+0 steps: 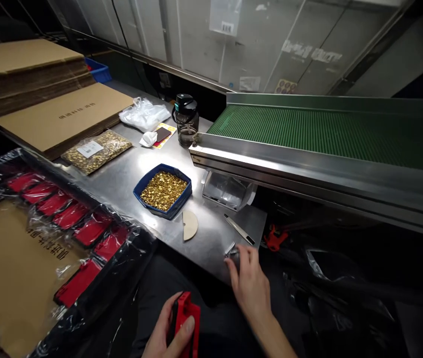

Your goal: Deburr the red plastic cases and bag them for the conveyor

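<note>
My left hand (168,330) is closed around a red and black plastic part (185,320), held low over my lap at the bottom centre. My right hand (248,281) reaches to the near edge of the steel table (129,171), its fingers curled on a small shiny metal piece (230,249). A white and black pen-like tool (238,229) lies just beyond that hand. A blue tray of small gold parts (163,191) sits in the middle of the table, with a beige half-round card (189,224) in front of it.
A plastic-lined box with rows of red parts (65,219) and a cardboard sheet stands at the left. Flat cardboard stacks (60,117), a bag of gold parts (95,150), a dark bottle (186,119) and a green conveyor (326,132) surround the table.
</note>
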`<state>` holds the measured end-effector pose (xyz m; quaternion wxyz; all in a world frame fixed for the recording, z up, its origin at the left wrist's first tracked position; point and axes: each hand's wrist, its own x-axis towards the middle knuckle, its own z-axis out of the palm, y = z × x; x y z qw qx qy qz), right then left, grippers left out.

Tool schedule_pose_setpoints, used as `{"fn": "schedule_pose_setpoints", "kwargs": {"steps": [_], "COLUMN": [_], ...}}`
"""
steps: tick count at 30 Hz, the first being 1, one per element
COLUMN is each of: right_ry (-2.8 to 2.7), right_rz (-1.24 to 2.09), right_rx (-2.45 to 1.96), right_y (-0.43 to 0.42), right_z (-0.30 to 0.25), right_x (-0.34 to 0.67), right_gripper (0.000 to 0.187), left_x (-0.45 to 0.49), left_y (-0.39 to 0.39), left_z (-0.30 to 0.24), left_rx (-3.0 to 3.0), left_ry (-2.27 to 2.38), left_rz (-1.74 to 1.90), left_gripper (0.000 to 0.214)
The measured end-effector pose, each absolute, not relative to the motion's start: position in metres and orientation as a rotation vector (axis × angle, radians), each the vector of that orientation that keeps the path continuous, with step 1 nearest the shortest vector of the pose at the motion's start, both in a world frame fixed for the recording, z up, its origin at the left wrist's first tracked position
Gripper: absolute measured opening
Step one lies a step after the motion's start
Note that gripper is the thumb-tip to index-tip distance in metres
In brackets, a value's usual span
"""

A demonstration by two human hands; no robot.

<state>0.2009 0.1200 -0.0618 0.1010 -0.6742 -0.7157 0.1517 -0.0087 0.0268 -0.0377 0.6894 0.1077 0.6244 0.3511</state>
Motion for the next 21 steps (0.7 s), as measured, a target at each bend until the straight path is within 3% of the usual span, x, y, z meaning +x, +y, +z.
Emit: {"fn": "schedule_pose_setpoints", "kwargs": {"steps": [4, 6, 9, 14, 18, 21], "right_ry": [-1.904, -1.808, -1.677, -0.987, -0.520, -0.682], "right_rz": [1.421, 1.426, 1.383, 1.814, 2.203, 2.386], "right_rx": [-1.327, -1.257, -1.334, -1.260, -1.072, -1.158], "right_y": [0.074, 0.060, 0.059, 0.064, 0.055, 0.060], "right_z": [-0.047, -0.049, -0.051, -0.035, -0.031, -0.036], "right_x": [0.169, 0.155, 0.153, 0.164, 0.142, 0.130], "right_gripper": [0.055, 0.067, 0.063, 0.068, 0.069, 0.065], "left_x": [0.012, 0.021, 0.019, -0.016, -0.026, -0.025], "left_y": [0.051, 0.063, 0.074, 0.066, 0.045, 0.035], "left_z": [-0.054, -0.056, -0.050, -0.035, -0.038, -0.049], "left_rx": [0.210, 0.219, 0.098, 0.026, -0.042, -0.269], "left_ry": [1.497, 1.443, 1.248, 0.708, 0.364, 0.379], "left_rz": [0.868, 0.863, 0.915, 0.978, 0.977, 1.044], "left_gripper": [0.079, 0.085, 0.076, 0.052, 0.067, 0.071]}}
